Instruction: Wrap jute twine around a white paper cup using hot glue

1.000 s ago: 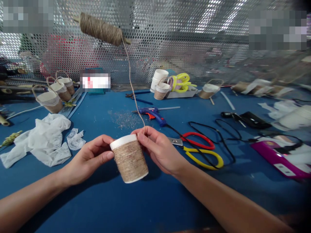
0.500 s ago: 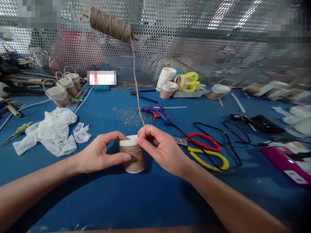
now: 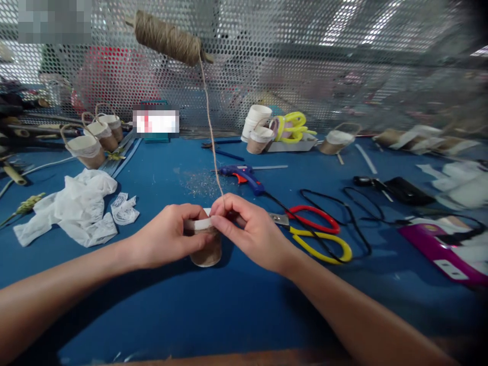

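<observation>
Left hand (image 3: 163, 239) clamped on twine-wrapped paper cup (image 3: 207, 255); right hand (image 3: 253, 231) pinching twine (image 3: 209, 112) at rim; hot glue gun (image 3: 246, 175) beyond grip.

We cannot see where the twine (image 3: 209, 117) meets the cup (image 3: 206, 254): the right hand (image 3: 247, 229) covers it. The left hand (image 3: 168, 236) hides much of the cup's side. We lose the scissors' (image 3: 296, 232) blade tips behind the right hand, and shapes beyond the mesh (image 3: 236, 35) look blurred.
</observation>
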A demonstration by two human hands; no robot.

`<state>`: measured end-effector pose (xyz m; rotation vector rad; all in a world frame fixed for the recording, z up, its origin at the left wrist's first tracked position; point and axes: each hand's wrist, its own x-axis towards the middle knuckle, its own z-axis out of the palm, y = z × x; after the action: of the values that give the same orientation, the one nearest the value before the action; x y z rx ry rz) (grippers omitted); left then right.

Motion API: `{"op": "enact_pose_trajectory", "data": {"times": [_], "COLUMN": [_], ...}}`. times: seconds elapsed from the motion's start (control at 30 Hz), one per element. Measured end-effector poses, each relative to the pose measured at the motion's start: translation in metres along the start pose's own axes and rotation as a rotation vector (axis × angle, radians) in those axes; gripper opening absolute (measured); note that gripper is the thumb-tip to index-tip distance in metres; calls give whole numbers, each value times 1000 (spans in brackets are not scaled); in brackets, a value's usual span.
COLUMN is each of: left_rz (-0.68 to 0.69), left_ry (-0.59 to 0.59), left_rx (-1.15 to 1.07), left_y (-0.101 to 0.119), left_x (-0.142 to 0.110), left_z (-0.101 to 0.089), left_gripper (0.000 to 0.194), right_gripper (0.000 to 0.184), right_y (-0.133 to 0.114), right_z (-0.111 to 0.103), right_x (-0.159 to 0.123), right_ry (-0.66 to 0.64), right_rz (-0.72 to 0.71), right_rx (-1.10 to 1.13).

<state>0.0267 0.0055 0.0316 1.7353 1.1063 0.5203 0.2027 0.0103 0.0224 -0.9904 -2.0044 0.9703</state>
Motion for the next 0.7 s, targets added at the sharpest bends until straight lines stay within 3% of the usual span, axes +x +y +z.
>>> {"op": "enact_pose_trajectory", "data": {"times": [0.17, 0.47, 0.7], "left_rz": [29, 72, 33], "left_ry": [21, 32, 8], "left_rx": [-120, -287, -243], "left_y": [-7, -20, -16], "left_x": [-1, 2, 1], "left_z": [-3, 3, 3], "left_gripper": [15, 18, 17], "right_gripper": [15, 16, 14], "right_y": [3, 6, 9], "right_z": [0, 1, 3], "right_x": [1, 2, 1], "right_ry": [58, 85, 78], "right_rz": [40, 98, 65], "right_rx": [136, 118, 77]}}
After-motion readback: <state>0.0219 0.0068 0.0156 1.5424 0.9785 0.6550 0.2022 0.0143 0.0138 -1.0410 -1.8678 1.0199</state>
